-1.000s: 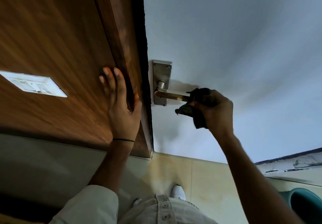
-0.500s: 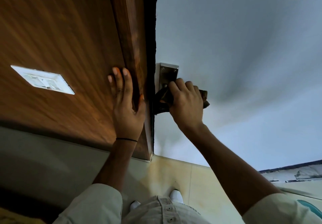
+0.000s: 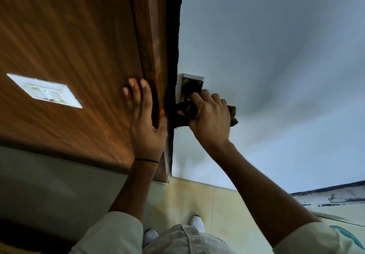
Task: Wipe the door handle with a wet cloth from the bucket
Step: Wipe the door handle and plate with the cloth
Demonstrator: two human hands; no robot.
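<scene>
The metal door handle plate [image 3: 192, 84] is fixed to the pale door [image 3: 276, 66] beside its dark edge. Its lever is hidden under a dark wet cloth [image 3: 187, 109], which pokes out on both sides of my right hand [image 3: 211, 119]. That hand is closed around the cloth and the lever, close to the plate. My left hand [image 3: 146, 123] lies flat with its fingers spread on the brown wooden frame [image 3: 150, 46], its thumb at the door's edge. Only a thin teal sliver of the bucket [image 3: 347, 235] shows at the bottom right.
A white switch plate [image 3: 44, 90] sits on the brown wooden panel at the left. Below are beige floor tiles [image 3: 189, 200] and my white shoes [image 3: 196, 222]. A chipped ledge [image 3: 331, 196] runs along the right.
My right hand slid the cloth along the lever from its free end to the plate, and now covers the lever. The left hand stayed on the frame.
</scene>
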